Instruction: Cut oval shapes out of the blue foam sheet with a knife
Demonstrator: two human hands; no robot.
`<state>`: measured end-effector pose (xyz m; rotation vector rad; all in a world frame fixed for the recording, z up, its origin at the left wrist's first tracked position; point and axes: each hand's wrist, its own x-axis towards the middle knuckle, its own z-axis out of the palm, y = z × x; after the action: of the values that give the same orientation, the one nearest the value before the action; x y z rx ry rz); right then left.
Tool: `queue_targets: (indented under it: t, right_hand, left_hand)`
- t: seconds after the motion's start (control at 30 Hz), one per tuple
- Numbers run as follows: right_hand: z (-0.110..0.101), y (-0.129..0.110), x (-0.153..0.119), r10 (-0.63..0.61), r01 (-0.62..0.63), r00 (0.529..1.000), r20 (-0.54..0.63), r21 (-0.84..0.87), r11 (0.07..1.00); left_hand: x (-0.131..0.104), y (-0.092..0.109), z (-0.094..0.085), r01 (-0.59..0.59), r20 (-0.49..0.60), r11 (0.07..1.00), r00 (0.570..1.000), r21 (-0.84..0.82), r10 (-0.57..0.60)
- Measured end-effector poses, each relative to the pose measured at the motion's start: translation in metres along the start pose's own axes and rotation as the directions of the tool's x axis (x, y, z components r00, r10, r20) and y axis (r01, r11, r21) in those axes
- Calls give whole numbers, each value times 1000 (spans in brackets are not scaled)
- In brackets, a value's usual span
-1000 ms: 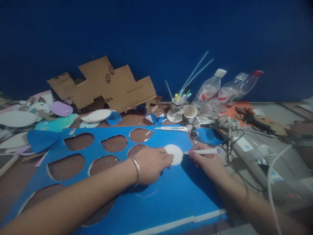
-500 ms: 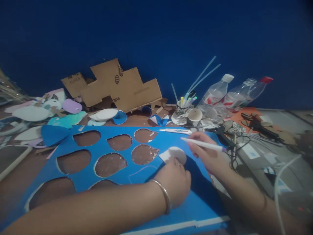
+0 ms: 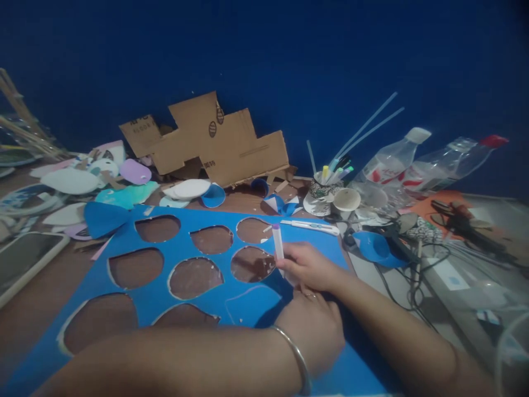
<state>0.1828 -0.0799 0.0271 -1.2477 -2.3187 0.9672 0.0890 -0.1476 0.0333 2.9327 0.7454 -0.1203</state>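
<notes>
A blue foam sheet (image 3: 185, 212) with several drop-shaped holes lies before me. My right hand (image 3: 309, 264) grips a white marker pen (image 3: 278, 242), purple end up, its lower end hidden by the hands. My left hand (image 3: 312, 328), with a bangle at the wrist, is closed with fingers pressed down on the sheet. Under the fingers a white drop-shaped piece (image 3: 290, 277) is almost wholly covered by both hands. A thin purple outline (image 3: 243, 290) runs on the blue left of my hands. Beyond the right hand lies a white craft knife (image 3: 312, 226).
Cut foam shapes (image 3: 70, 181) pile up at the left, beside a phone (image 3: 31, 259). Folded cardboard (image 3: 231, 138) leans at the back wall. To the right stand a pen cup (image 3: 324, 187) and plastic bottles (image 3: 390, 160); a blue scrap (image 3: 374, 247) and cables (image 3: 413, 292) lie nearer.
My right hand has moved left and down beside the left hand, tipping the marker pen from nearly level to upright. The blue scrap at right has come into sight. The view has shifted slightly.
</notes>
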Motion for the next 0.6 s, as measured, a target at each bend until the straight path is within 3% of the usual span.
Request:
queue_targets:
  t: [0.3, 0.6]
  right_hand:
    - [2, 4, 2, -35, 54, 995, 90, -220, 974]
    - [4, 3, 5, -6, 16, 998, 57, -167, 986]
  left_hand:
    - [1, 2, 11, 2, -96, 999, 995, 34, 1]
    - [2, 4, 12, 21, -133, 1000, 991, 12, -19]
